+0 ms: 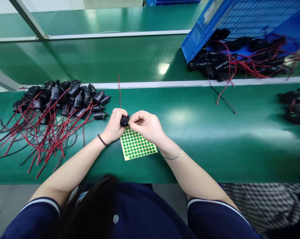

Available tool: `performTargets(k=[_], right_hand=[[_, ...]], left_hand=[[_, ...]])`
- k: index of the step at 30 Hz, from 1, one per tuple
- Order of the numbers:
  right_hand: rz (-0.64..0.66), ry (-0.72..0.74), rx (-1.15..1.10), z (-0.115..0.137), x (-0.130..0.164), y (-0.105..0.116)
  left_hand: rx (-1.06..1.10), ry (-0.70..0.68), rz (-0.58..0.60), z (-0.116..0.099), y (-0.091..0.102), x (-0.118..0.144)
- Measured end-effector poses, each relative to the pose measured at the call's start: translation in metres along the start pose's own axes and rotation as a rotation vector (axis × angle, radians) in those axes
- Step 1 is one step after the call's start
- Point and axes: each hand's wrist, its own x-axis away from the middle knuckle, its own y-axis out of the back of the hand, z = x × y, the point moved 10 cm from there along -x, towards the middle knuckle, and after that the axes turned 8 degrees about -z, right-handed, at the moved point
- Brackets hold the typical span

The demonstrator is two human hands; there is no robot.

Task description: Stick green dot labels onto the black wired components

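Observation:
My left hand (116,123) is closed around a small black pump-like part (124,121), whose red wire (119,89) sticks up past the fingers. At the part's right end, the thumb and forefinger of my right hand (146,125) are pinched together. A tiny green spot, seemingly a round sticker, shows at those fingertips; whether it touches the part I cannot tell. Below both hands lies a pale yellow sheet (139,144) with rows of green dot stickers, its top edge partly hidden by the hands.
Left of my hands, a heap of similar black parts (75,91) trails red and black wires. A blue crate (197,39) at the back right lies tipped, with more parts spilling out. More dark parts (298,104) lie at the right edge. A white strip (154,84) crosses the green bench (214,142).

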Motion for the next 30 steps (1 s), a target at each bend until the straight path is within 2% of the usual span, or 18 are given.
performTargets(k=[6,14,20,25,27,30], right_hand=[[0.055,-0.217,-0.228,-0.017,0.0,-0.008],[0.066,-0.243,-0.286,-0.02,0.001,-0.012],[0.051,-0.189,-0.289,-0.015,0.002,-0.013],[0.028,-0.089,-0.284,-0.008,0.002,-0.01],[-0.015,-0.028,-0.242,-0.003,0.004,-0.006],[-0.118,0.158,-0.128,0.015,0.009,0.005]], left_hand=[[0.017,0.024,0.016,0.003,-0.003,0.002],[0.063,0.047,0.004,0.005,-0.002,0.003],[0.11,0.109,-0.029,0.009,0.002,0.003],[0.138,0.159,-0.043,0.011,0.003,0.003],[0.128,0.141,-0.047,0.009,0.004,0.003],[0.106,0.061,-0.107,0.001,0.009,0.002]])
